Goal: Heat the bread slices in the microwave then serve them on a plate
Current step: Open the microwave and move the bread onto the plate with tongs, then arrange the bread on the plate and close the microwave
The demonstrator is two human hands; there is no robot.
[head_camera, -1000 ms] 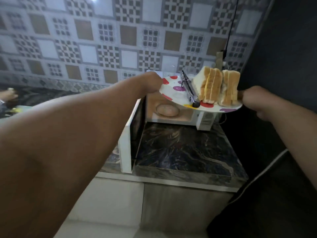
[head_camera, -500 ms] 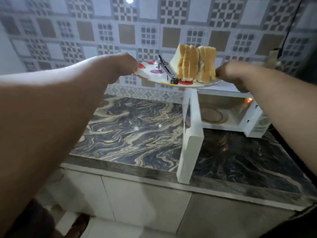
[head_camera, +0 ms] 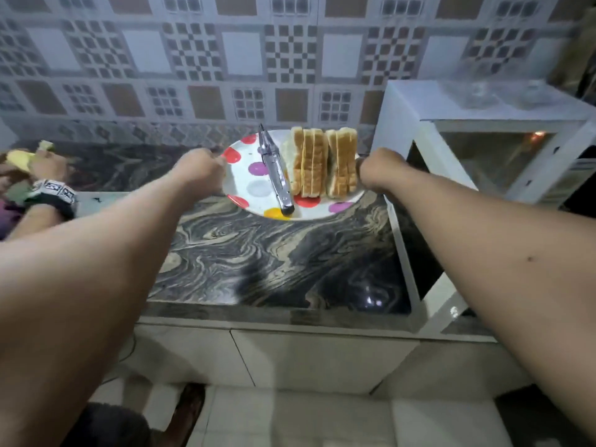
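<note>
1. Your two bare forearms are reaching forward from the bottom corners over the front edge of the marbled counter [head_camera: 258, 266].
2. Your left hand [head_camera: 198, 171] is gripping the left rim of the plate [head_camera: 254, 188], fingers curled round the edge.
3. Your right hand [head_camera: 379, 171] is gripping the plate's right rim in the same curled way, just beside the bread.
4. The white plate with coloured dots is sitting low over the far part of the counter between your hands; whether it is touching the counter, you cannot tell from this view.
5. The bread slices [head_camera: 324, 162] are standing on edge on the right half of the plate, in two blocks side by side.
6. Metal tongs [head_camera: 274, 175] are lying on the plate just left of the bread, their black end pointing toward you.
7. The white microwave [head_camera: 419, 104] is standing on the counter to the right, its door [head_camera: 409, 250] swinging open toward you and the cavity showing.
8. At the far left another person's hand [head_camera: 48, 164], with a patterned band at the wrist, is holding something yellow.
9. A patterned tile wall [head_camera: 225, 59] is rising behind everything.
</note>
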